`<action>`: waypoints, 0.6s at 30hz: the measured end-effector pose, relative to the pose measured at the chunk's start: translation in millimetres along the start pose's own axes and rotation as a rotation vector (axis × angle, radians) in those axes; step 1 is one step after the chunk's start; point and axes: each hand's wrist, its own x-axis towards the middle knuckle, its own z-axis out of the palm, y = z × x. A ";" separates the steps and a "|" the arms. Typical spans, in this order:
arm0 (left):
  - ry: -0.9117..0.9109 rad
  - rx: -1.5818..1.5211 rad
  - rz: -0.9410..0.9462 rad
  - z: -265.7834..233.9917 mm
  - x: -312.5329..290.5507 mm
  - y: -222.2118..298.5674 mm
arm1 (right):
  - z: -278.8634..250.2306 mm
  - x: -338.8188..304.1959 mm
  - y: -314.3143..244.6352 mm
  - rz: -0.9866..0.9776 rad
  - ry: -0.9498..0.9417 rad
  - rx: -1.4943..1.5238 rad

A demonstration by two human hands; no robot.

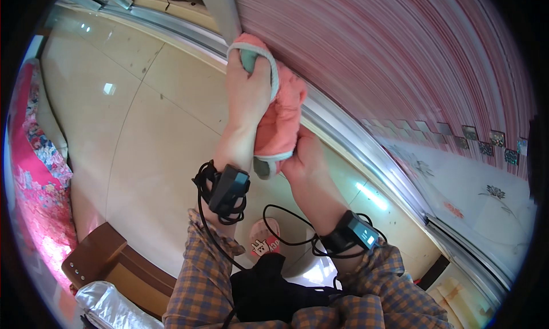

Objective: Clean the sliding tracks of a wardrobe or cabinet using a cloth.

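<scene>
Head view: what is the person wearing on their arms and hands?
Both hands, left hand and right hand, are bare. Orange-and-blue plaid sleeves reach the forearms. Each wrist carries a black strapped device, with black cables looping from it.

Both forearms enter from the lower edge, angled up and converging toward centre. Left hand (247, 92) is the higher one: arm nearly straight, palm pressed flat and forward, fingers curled over at the top, back of the hand toward the camera. Right hand (303, 157) sits lower and just right of it, fingers closed in a pinch grip, thumb side up. Hands close together, not touching. Plaid sleeves pushed to mid-forearm; each wrist carries a black strapped device with a trailing cable.
</scene>
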 end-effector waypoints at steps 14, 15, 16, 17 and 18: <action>0.013 0.423 -0.002 24.7 -11.9 -14.9 | -31.8 2.5 -1.5 0.021 -0.050 0.141; -0.022 0.636 0.056 30.8 -19.7 -18.1 | -33.7 -1.7 -1.8 0.001 -0.007 0.123; -0.054 0.847 0.113 37.0 -28.6 -22.5 | -45.6 -4.9 -3.8 0.006 -0.010 0.119; -0.088 0.792 0.194 49.1 -41.5 -30.2 | -64.7 -7.5 -12.1 -0.020 0.043 0.151; -0.117 0.761 0.274 49.4 -51.6 -38.5 | -77.1 -8.6 -10.1 -0.024 0.092 0.193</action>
